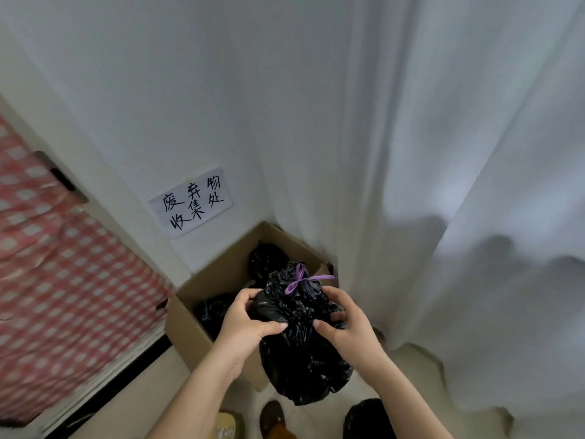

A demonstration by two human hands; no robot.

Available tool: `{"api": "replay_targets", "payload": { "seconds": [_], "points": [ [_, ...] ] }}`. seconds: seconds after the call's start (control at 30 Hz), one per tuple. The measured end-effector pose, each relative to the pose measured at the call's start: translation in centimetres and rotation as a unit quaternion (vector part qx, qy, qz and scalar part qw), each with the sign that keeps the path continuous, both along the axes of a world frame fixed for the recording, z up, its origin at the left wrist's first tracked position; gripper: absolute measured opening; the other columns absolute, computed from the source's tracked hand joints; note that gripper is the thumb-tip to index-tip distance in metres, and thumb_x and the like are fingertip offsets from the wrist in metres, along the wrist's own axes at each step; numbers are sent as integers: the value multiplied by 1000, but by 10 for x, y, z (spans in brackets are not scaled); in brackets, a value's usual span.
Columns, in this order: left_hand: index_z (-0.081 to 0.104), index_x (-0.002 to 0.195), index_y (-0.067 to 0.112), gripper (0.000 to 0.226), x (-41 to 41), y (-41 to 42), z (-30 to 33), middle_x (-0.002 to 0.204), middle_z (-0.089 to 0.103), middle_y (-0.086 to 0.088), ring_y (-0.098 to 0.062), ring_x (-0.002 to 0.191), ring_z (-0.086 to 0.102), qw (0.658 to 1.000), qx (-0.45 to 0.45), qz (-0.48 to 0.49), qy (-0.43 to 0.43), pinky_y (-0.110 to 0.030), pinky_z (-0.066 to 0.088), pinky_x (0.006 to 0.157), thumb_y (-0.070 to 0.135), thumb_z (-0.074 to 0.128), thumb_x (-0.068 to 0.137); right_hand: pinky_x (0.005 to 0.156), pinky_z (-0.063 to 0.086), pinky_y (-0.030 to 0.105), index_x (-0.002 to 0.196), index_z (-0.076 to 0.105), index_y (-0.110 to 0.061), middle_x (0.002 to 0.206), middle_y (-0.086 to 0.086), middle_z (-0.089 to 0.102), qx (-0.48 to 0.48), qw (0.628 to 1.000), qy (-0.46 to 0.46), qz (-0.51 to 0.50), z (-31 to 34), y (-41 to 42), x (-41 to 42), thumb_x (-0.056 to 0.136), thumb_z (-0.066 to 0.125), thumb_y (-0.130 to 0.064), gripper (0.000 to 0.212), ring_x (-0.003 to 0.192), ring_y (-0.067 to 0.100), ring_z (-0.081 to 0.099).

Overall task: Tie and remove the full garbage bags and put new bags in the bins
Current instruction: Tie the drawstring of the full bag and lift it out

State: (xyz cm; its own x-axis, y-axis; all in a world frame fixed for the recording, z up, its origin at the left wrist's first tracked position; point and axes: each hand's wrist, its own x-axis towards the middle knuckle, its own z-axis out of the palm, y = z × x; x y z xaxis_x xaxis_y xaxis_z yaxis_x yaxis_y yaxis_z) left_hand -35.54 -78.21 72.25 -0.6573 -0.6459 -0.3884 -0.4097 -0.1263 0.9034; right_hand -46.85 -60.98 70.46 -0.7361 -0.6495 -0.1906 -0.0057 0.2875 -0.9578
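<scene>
Head view: black garbage bag (300,353), neck tied with purple string (299,282), held in air above near edge of open cardboard box (190,331). Left hand (243,324) and right hand (343,324) both curled round bag's upper part, gripping from opposite sides. 2 further black bags (267,259) inside box. Handwritten paper sign (191,202) on wall; white curtain (459,185) at right.

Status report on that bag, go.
Both hands, left and right, grip tied black bag. Held over cardboard box. Nothing in the way.
</scene>
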Motion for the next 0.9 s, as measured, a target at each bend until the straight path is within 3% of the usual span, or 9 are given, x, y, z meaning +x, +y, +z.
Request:
{"api": "replay_targets", "payload": {
  "seconds": [0.1, 0.2, 0.33, 0.47, 0.57, 0.67, 0.8, 0.9],
  "points": [
    [60, 105, 32, 60, -27, -62, -13, 115, 61, 0, -16, 97, 66, 1000, -2, -14, 1, -31, 55, 81, 2, 87, 61, 73, 49, 8, 113, 45, -59, 110, -51, 47, 8, 1000, -10, -7, -8, -64, -22, 86, 71, -16, 57, 97, -15, 53],
    [58, 105, 33, 58, -44, -114, -21, 118, 56, -4, -19, 99, 64, 1000, -3, -20, -8, -28, 54, 79, 2, 85, 64, 78, 48, 10, 112, 44, -60, 108, -53, 46, 19, 1000, -17, 0, -15, -122, -43, 87, 70, -14, 58, 98, -17, 52],
    [59, 101, 36, 55, -64, -171, -32, 106, 64, 6, -3, 85, 66, 1000, 2, -16, -21, -12, 50, 60, 4, 85, 65, 91, 51, 22, 112, 44, -59, 110, -53, 46, 38, 999, -15, 13, -24, -186, -65, 88, 67, -7, 61, 104, -20, 50],
    [56, 98, 45, 57, -83, -214, -62, 102, 60, 19, -1, 90, 62, 999, 2, 21, -42, -17, 48, 65, 10, 87, 65, 99, 51, 35, 125, 45, -51, 122, -35, 51, 67, 997, -23, 29, -54, -240, -91, 89, 65, -8, 60, 113, -5, 52],
    [54, 102, 47, 61, -92, -244, -103, 106, 57, 23, 1, 97, 57, 996, 7, 53, -70, -18, 48, 72, 11, 87, 65, 102, 48, 35, 136, 45, -38, 135, -15, 49, 91, 994, -35, 51, -91, -277, -105, 90, 65, -9, 57, 121, 8, 49],
    [52, 104, 52, 67, -95, -271, -158, 105, 57, 25, 6, 94, 56, 991, 36, 89, -94, -9, 48, 63, 8, 86, 66, 102, 48, 33, 135, 46, -38, 134, -14, 49, 107, 989, -62, 76, -140, -311, -116, 92, 64, -14, 52, 121, 9, 49],
    [52, 104, 53, 68, -101, -292, -237, 109, 59, 22, 2, 102, 57, 983, 60, 125, -122, -18, 48, 75, 7, 86, 67, 101, 49, 37, 135, 49, -33, 136, -11, 49, 132, 980, -113, 94, -217, -346, -133, 93, 63, -14, 49, 122, 11, 49],
    [52, 104, 50, 67, -114, -302, -300, 109, 59, 20, 2, 101, 57, 977, 68, 147, -138, -14, 46, 74, 6, 86, 66, 100, 49, 37, 134, 50, -32, 135, -11, 49, 151, 973, -142, 104, -281, -367, -149, 93, 61, -10, 47, 121, 12, 49]
  ]
}}
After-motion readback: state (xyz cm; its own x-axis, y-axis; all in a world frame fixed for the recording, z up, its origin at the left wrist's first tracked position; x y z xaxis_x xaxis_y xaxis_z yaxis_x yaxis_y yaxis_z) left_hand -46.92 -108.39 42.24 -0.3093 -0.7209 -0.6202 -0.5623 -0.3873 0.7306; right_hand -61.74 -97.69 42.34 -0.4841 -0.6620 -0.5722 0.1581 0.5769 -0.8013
